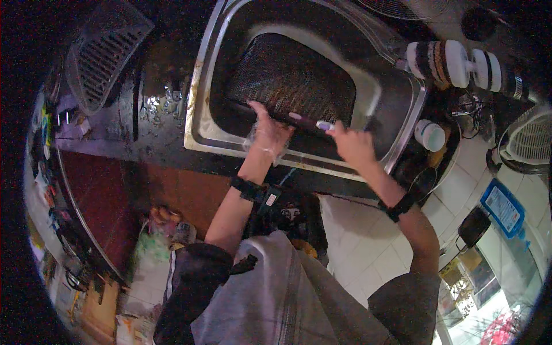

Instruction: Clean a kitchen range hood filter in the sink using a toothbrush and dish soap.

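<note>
A dark panel with a fine mesh-like surface (293, 77) lies tilted inside a stainless steel sink (200, 95). My left hand (269, 129), in a thin clear plastic glove, grips the panel's near edge, thumb on top. In my right hand (353, 142) is a slim brush, which looks like a toothbrush, with a white and purple handle (325, 125). Its pale head (296, 116) is over the near part of the mesh, close to my left fingers. Whether the bristles touch the mesh cannot be told.
Right of the sink stands a white tub (430, 135), below a faucet fitted with a white filter (456, 64). A slotted plastic rack (103, 64) stands on the dark counter at the left. The wet counter (161, 105) lies between rack and sink.
</note>
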`<state>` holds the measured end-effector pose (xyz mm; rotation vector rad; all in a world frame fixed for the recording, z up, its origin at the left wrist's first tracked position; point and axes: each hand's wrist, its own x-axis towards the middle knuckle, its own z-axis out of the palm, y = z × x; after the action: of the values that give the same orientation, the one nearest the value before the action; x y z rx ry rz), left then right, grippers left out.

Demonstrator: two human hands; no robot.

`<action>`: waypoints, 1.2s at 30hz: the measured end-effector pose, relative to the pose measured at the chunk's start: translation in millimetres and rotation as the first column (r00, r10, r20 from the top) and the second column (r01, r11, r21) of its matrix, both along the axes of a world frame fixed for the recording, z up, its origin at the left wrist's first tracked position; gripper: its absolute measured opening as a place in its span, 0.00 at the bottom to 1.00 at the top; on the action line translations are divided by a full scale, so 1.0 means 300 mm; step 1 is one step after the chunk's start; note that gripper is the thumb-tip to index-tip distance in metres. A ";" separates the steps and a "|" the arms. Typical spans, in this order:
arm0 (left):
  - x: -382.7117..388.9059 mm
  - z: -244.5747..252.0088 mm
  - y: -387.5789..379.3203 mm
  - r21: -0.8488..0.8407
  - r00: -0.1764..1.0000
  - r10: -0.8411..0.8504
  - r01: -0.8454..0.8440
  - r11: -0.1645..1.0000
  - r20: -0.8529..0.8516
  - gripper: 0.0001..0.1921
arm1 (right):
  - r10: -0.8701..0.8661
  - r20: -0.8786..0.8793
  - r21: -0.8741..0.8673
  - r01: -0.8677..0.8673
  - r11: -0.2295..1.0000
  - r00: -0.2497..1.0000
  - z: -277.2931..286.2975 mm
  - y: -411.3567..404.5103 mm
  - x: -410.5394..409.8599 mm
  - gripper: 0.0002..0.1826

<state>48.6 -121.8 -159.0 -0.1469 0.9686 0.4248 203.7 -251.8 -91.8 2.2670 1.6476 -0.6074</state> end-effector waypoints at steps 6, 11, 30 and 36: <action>0.007 0.018 -0.004 0.169 0.990 -0.031 0.007 0.986 0.141 0.49 | -0.184 0.009 0.043 0.183 0.982 0.983 0.003 0.076 0.030 0.14; -0.019 0.009 -0.002 0.101 0.999 -0.034 0.031 0.994 0.025 0.46 | -0.015 -0.092 -0.063 0.009 0.998 0.996 0.002 -0.007 -0.048 0.17; 0.008 0.061 0.004 0.157 0.995 -0.040 0.024 0.987 0.097 0.45 | -0.125 -0.102 -0.086 0.116 0.990 0.987 -0.017 0.009 -0.035 0.19; 0.010 0.027 -0.002 0.091 0.997 -0.055 0.051 0.995 0.049 0.46 | -0.079 0.097 0.102 0.069 0.992 0.992 0.004 0.098 0.123 0.16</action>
<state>51.4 -122.5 -151.0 -0.0503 0.8997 0.4131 240.7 -222.5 -90.7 2.3960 1.5844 -0.4294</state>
